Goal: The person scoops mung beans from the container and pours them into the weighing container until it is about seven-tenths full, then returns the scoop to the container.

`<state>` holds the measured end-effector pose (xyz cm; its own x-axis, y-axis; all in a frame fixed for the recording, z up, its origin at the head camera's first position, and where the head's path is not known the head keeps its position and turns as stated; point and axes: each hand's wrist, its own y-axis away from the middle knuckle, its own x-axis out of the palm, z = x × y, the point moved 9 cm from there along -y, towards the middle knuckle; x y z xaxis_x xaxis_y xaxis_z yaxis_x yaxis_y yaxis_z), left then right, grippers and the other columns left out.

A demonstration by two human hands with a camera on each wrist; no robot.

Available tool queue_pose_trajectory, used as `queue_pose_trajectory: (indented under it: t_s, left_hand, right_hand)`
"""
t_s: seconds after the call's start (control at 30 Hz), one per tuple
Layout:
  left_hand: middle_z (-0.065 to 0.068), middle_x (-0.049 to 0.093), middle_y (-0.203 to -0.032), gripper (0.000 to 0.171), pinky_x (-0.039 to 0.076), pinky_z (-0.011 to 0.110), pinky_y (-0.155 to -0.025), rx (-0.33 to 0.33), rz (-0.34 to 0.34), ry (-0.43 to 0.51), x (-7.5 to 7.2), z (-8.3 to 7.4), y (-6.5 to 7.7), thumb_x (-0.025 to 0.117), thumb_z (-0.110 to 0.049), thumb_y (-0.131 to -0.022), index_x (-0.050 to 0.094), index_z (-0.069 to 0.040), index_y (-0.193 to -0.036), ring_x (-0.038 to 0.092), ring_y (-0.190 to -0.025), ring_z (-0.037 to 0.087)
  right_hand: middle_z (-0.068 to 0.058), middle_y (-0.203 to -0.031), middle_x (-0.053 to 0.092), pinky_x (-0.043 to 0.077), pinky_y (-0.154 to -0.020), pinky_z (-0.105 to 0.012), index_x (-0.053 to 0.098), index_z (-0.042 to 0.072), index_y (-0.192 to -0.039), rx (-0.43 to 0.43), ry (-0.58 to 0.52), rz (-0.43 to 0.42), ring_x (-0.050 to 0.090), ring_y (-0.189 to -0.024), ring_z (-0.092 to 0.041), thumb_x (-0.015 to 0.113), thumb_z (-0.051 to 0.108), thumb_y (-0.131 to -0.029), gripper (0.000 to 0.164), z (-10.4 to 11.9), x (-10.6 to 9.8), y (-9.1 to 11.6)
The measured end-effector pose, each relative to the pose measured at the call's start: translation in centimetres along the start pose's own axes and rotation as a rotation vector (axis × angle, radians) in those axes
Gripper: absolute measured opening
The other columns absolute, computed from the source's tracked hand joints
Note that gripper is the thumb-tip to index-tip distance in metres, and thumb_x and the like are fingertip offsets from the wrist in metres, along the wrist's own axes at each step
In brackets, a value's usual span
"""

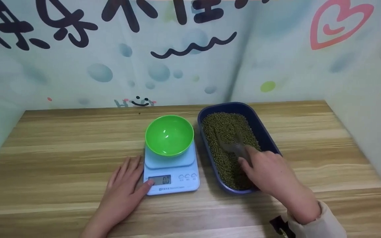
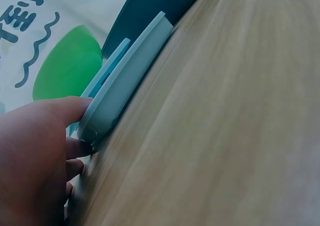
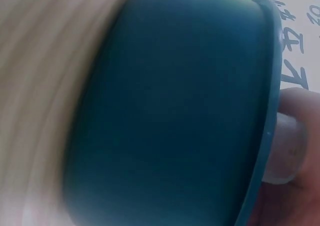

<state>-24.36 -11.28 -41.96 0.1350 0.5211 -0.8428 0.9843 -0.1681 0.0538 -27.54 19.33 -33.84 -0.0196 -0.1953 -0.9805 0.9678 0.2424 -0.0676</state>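
Observation:
A kitchen scale (image 1: 185,183), pale blue with its display reading 0.0, lies on the table. Upon its platform stands a bright green bowl (image 1: 169,136) with nothing in it. My left hand (image 1: 122,193) rests beside the scale, fingers extended on the table and thumb touching the scale's corner by the display. My right hand (image 1: 270,170) grips the handle of a translucent scoop (image 1: 240,150); its handle end (image 3: 286,148) shows past the rim in the right wrist view. The scoop's front is among small green beans (image 1: 225,120), likely mung beans, in a dark blue tub (image 1: 265,132).
The wooden table (image 1: 61,158) runs back to a printed backdrop (image 1: 177,82) with black writing and bubbles. The tub stands just right of the scale, a narrow strip of table between them. A pale side panel (image 1: 369,99) borders the right edge.

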Motion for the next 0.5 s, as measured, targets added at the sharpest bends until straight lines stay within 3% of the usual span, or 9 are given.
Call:
queue_pose_trajectory:
  t_s: [0.13, 0.3, 0.5]
  left_hand:
    - [0.008, 0.018, -0.153, 0.072, -0.001, 0.050, -0.111, 0.010, -0.018, -0.004, -0.1, 0.0, 0.2, 0.037, -0.060, -0.091, 0.035, -0.009, -0.142, 0.003, -0.142, 0.031]
    - [0.008, 0.018, -0.153, 0.072, -0.001, 0.051, -0.110, 0.007, -0.007, -0.005, 0.1, -0.1, 0.1, 0.037, -0.060, -0.091, 0.034, -0.010, -0.142, 0.003, -0.142, 0.031]
    - [0.008, 0.018, -0.153, 0.072, -0.002, 0.051, -0.111, 0.002, -0.005, -0.005, 0.0, 0.0, 0.0, 0.037, -0.060, -0.091, 0.034, -0.010, -0.143, 0.002, -0.142, 0.031]
  right_hand:
    - [-0.012, -0.069, 0.060, 0.045, -0.051, -0.046, 0.057, 0.002, -0.099, 0.024, -0.016, -0.036, 0.057, -0.059, -0.027, 0.053, 0.025, -0.091, 0.025, -1.0, 0.3, -0.4]
    - [-0.007, -0.060, 0.051, 0.038, -0.041, -0.035, 0.052, 0.003, -0.091, 0.045, -0.050, -0.071, 0.048, -0.050, -0.021, 0.057, 0.024, -0.090, 0.022, -1.9, 1.0, -0.5]
    - [-0.006, -0.059, 0.049, 0.036, -0.040, -0.031, 0.050, 0.004, -0.094, 0.066, -0.071, -0.062, 0.048, -0.049, -0.020, 0.057, 0.029, -0.089, 0.026, -2.1, 1.4, -0.6]
